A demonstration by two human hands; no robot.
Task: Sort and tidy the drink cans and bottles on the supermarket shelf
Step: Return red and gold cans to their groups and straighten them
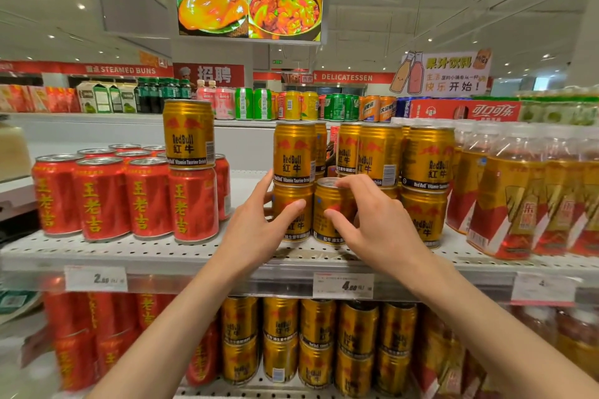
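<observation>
Perforated white shelf (136,251), drinks in rows. Left hand (259,227) curls round the lower gold can (289,204) of a two-high stack, thumb on its front, fingers behind its left side. Right hand (372,220) grips a single gold can (330,204) just beside it on the right: fingertips over the top rim, thumb low on the front. Both cans sit upright near the shelf's front edge, approx. mid-shelf.

More gold cans stacked two high to the right and behind. Far right: tea bottles (505,191) w/ red-and-gold labels. Left: block of red cans (100,197), w/ one stray gold can (188,134) standing on top of the rightmost front red can.

Price tags (343,285) on the shelf's front rail. Lower shelf: red cans left, gold cans mid.
</observation>
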